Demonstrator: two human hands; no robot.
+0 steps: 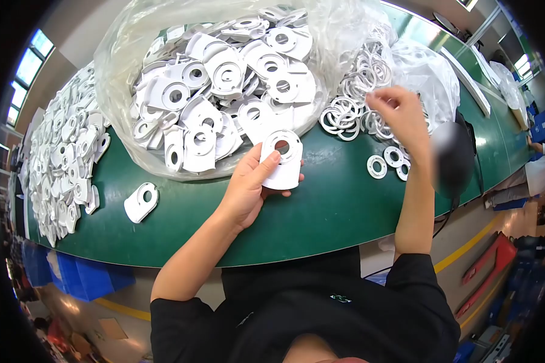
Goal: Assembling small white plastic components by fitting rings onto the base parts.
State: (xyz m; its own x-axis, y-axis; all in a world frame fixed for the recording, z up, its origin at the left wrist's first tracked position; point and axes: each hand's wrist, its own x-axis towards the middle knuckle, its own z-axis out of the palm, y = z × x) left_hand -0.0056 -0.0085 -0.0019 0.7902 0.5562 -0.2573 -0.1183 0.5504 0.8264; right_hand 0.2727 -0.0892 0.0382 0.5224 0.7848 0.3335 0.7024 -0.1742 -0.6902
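Observation:
My left hand (246,184) grips a white plastic plate-shaped part (283,175) with a round hole, thumb on its face and fingers behind. It is held above the green table, in front of a large clear plastic bag (122,136) heaped with similar white parts (227,72). Over to the right, my right hand (404,115) is above a pile of white rings (343,115), thumb and fingers pinched together. Whatever lies between those fingertips is too small to make out. Several loose rings (377,167) lie on the table under my right wrist.
On the far left is a tall heap of white parts (66,163). One single part (142,202) lies apart on the green table (206,212). Beside my right forearm is a blurred dark rounded thing (453,160). Blue bins (88,277) stand below the table's left edge.

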